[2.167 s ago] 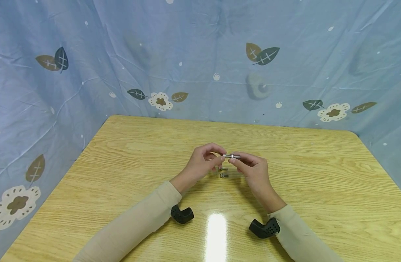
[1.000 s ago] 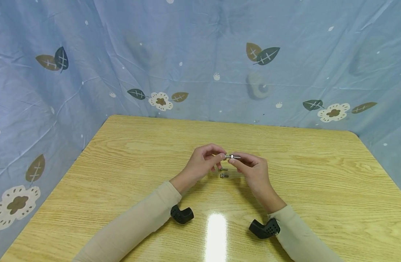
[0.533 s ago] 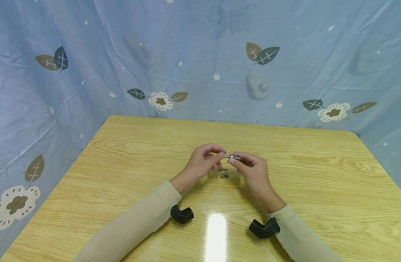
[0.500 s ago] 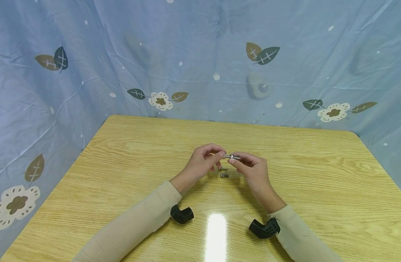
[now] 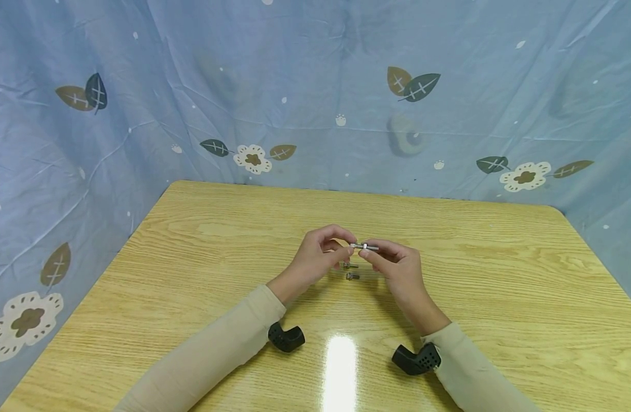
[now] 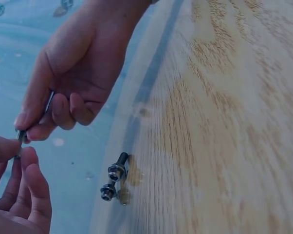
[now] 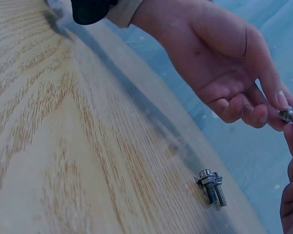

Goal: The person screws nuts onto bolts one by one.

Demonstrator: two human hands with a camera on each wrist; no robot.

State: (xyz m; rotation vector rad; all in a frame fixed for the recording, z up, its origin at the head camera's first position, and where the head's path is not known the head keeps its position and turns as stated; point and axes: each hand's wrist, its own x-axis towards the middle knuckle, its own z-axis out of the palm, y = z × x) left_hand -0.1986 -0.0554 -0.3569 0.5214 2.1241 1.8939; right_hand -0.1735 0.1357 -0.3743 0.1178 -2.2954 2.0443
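In the head view my left hand (image 5: 320, 252) pinches the left end of a slim silver bolt (image 5: 358, 246) between thumb and fingertips. My right hand (image 5: 400, 263) holds the hex nut (image 5: 365, 246) partway along it, and the shank sticks out to the right. Both hands are above the table, fingertips close together. In the right wrist view the bolt's ringed metal end (image 7: 286, 114) shows at the left thumb. Two more bolts, each with hardware under the head, lie side by side below the hands: one bolt (image 5: 351, 265) farther, the other bolt (image 5: 353, 276) nearer.
The wood-grain table (image 5: 217, 286) ends at a blue patterned curtain (image 5: 315, 86) behind and at both sides. Black wrist mounts (image 5: 286, 337) jut inward from both sleeves. A bright light reflection (image 5: 340, 372) lies near the front.
My left thumb has rolled down from over the bolt's end, so that end shows again. The bolt and my right hand stay almost in place, and the bolts on the table have not moved.
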